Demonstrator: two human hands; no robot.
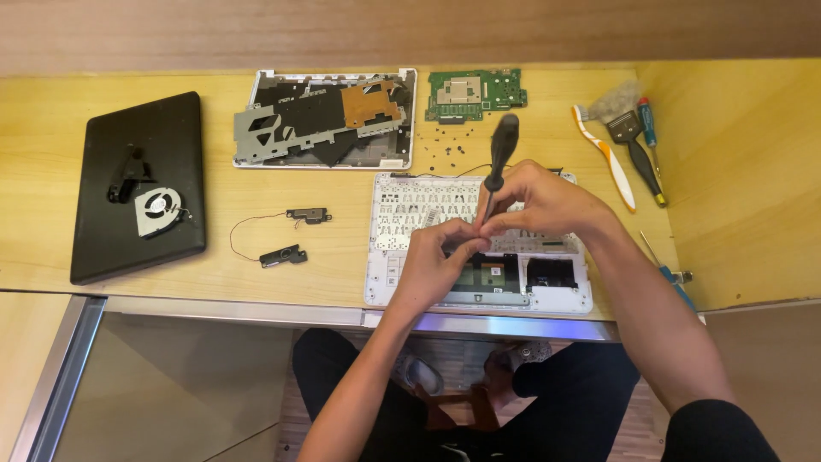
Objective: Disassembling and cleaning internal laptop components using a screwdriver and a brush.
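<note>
While the right hand (547, 201) holds a black-handled screwdriver (499, 158) upright with closed fingers, the left hand (436, 261) pinches its fingertips together at the lower end of the tool, just above the white laptop shell (389, 257) lying open at the front edge of the tabletop (342, 205). Behind the shell lie small black screws (445, 150), a green circuit board (475, 92) and a metal-lined cover (325, 120). Two small speakers (295, 235) and a black laptop lid (137, 184) with a fan (158, 210) on it lie to the left, a toothbrush (607, 158) to the right.
</note>
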